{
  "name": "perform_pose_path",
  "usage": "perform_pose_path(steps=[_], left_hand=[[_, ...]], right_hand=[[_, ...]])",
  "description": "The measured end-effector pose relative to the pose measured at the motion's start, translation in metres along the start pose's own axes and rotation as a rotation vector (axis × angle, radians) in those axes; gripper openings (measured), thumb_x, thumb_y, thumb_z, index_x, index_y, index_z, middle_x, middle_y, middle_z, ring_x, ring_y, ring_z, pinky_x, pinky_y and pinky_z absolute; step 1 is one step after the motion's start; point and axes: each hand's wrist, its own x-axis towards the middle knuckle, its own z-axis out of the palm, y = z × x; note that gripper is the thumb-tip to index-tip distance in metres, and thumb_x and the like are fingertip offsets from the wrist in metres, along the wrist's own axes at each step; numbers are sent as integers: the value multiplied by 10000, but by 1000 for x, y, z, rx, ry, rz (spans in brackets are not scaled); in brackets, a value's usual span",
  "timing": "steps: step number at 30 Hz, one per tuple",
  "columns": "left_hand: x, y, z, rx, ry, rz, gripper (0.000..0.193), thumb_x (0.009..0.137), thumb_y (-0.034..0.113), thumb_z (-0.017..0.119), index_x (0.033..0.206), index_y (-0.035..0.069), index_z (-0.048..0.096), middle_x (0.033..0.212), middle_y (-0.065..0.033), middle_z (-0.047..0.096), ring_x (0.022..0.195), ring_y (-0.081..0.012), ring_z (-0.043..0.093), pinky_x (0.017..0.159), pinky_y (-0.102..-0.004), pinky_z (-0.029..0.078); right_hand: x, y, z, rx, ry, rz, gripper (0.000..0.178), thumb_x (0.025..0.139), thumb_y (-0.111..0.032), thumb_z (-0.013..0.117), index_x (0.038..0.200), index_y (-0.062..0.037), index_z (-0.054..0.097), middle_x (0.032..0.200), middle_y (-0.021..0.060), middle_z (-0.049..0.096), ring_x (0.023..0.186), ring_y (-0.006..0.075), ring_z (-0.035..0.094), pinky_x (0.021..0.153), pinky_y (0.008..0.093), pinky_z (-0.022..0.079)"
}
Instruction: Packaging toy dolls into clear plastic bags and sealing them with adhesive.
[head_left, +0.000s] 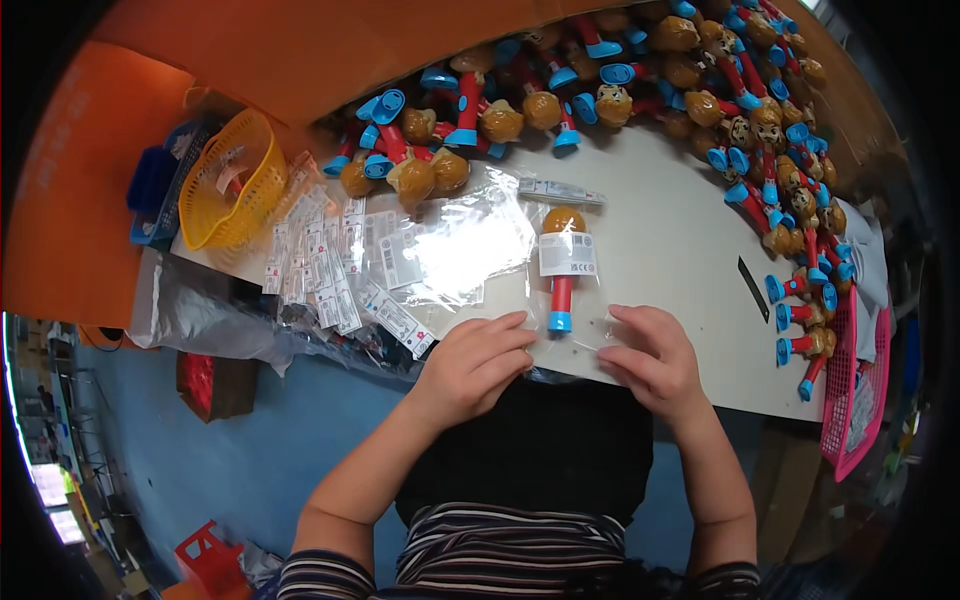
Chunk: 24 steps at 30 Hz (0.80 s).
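In front of me on the table lies a clear plastic bag (591, 300) with a figure-headed toy inside, its brown round head (566, 218) pointing away from me. The toy's red handle (561, 293) ends in a blue base towards me. A white printed label (568, 262) covers its middle. My left hand (476, 366) has its curled fingers on the bag's near left edge. At the near right corner, the fingers and thumb of my right hand (655, 362) hold the film. The exact grip points are partly lost in the see-through plastic.
Flat clear bags (450, 250) and a heap of label strips (318, 265) lie to the left, near a yellow basket (222, 190). Many similar toys (502, 121) line the table's back and right. A pink basket (856, 410) stands at the right edge; a folded packet (562, 192) lies ahead.
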Motion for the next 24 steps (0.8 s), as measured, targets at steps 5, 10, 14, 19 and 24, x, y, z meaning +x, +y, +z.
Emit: perform_pose_path(steps=[5,10,14,19,24], left_hand=[[3,22,-4,-191,37,-394,188,807,-25,707,976,33,648,1062,-146,650,917,-231,671,780,-301,537],[9,38,-11,-603,25,-786,67,898,-3,650,963,-12,640,1065,-123,651,888,-131,659,713,-230,523],[9,36,-1,-934,104,-1064,68,907,14,655,957,-31,643,954,-83,675,822,-107,657,683,-219,525],[6,32,9,-973,155,-1134,69,880,0,680,925,-19,631,889,-72,676,746,-95,648,658,-206,520],[14,28,5,-961,96,-1134,217,876,2,687,1050,-11,558,885,-88,673,719,-94,644,651,-208,523]], right_hand=[[-1,-14,-2,237,-14,317,107,767,-27,744,864,-49,704,1201,149,613,880,228,620,788,339,520],[1,-21,-11,767,-82,861,66,861,-18,672,895,37,687,1144,162,640,750,128,626,695,256,527],[2,-16,-9,1062,-44,1060,97,883,-30,682,908,64,685,991,147,693,757,110,655,690,233,543],[4,-16,-10,1092,-52,1216,108,883,-27,682,884,72,638,793,129,699,716,143,695,669,227,577],[5,-16,-13,1140,-50,1230,132,872,-15,678,983,35,629,819,111,700,713,145,697,644,226,581]])
